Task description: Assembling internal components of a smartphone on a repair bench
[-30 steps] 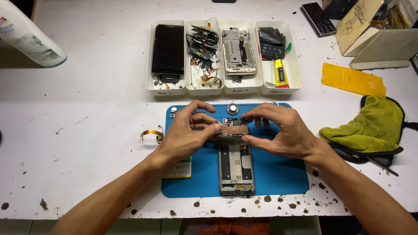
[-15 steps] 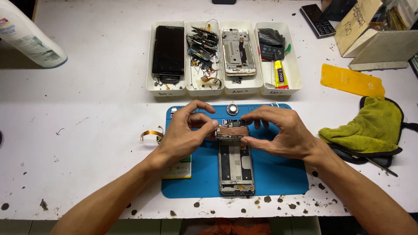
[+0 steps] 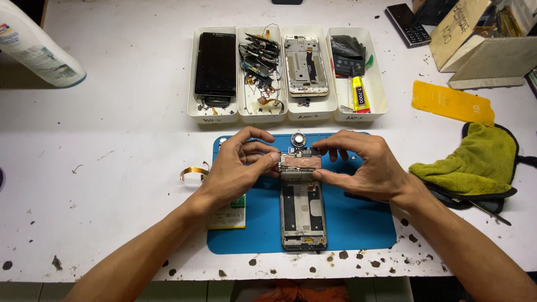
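Both hands are on one small part: the L hand (image 3: 235,168) pinches the left end of a copper-topped circuit board (image 3: 300,163) w/ thumb and forefinger, and the R hand (image 3: 369,168) pinches its right end the same way. Other fingers are spread and lifted clear. The board sits between the two hands, across the top end of an opened phone frame (image 3: 303,215). Can't tell if it's seated flat or lifted a touch.

The frame runs from the fingertips back toward the person, lying on a blue mat (image 3: 358,223) on the table (image 3: 112,168).

Step in hand, as I read it: handling the board at the frame's top edge, both ends held. Any move from here prob. calls for an even grip on both sides, no twist, and care for thin cables under the board, which are hidden.

A small round part (image 3: 298,139) lies just beyond the fingertips. A row of white trays (image 3: 358,114) w/ phone parts is further out. A gold flex strip (image 3: 193,171) lies just left of the L hand, a green cloth (image 3: 475,162) right of the R wrist
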